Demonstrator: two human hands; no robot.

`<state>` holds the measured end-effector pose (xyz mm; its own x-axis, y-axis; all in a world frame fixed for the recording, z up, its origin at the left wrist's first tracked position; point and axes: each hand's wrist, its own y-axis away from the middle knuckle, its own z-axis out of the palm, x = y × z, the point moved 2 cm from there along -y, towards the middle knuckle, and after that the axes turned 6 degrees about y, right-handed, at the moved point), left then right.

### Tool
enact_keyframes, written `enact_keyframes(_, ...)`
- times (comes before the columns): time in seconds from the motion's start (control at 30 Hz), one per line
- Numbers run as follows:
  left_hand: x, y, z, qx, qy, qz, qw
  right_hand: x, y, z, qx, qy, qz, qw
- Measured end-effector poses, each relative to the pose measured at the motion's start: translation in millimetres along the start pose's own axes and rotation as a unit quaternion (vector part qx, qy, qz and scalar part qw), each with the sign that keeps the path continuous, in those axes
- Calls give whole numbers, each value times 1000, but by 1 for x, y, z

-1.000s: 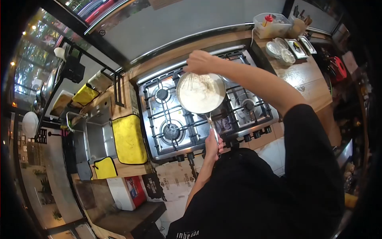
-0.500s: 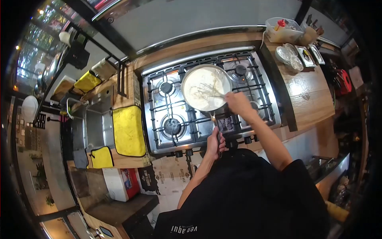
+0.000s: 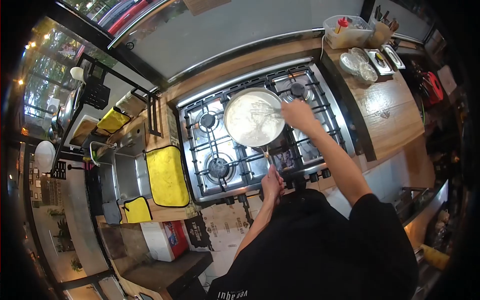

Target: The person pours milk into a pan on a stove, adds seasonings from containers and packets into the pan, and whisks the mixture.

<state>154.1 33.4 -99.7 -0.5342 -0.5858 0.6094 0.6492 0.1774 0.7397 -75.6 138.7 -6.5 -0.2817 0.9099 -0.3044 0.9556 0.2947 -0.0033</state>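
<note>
A round pan (image 3: 226, 120) of creamy white mixture (image 3: 247, 122) sits over the middle of the gas stove (image 3: 200, 192). My left hand (image 3: 272, 186) is wrapped round the pan's handle (image 3: 266, 154), at the stove's front edge. At the pan's right rim, my right hand (image 3: 298, 116) grips a wire whisk (image 3: 267, 110). The whisk's wires reach into the mixture in the upper right part of the pan, and its handle is mostly hidden by my fingers.
Yellow cloths (image 3: 167, 176) lie left of the stove, beside a metal sink (image 3: 131, 172). On the right counter (image 3: 392, 120) are wrapped bowls (image 3: 358, 65), small metal trays (image 3: 380, 62) and a clear plastic bin (image 3: 348, 34). A dark rack (image 3: 97, 95) stands at the upper left.
My right hand has moved from above the pan's far rim to its right side, and the whisk has swung round with it. My left hand stays on the handle.
</note>
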Motion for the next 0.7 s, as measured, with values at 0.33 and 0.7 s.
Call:
enact_keyframes(0.33,7,-3,-3,-27,21,8,999,-52,55,1,-59,64,-161,983)
enact_keyframes(0.7,-1,-7,5,20,-16,48,999,-66,73,13,-83,110,-193,971)
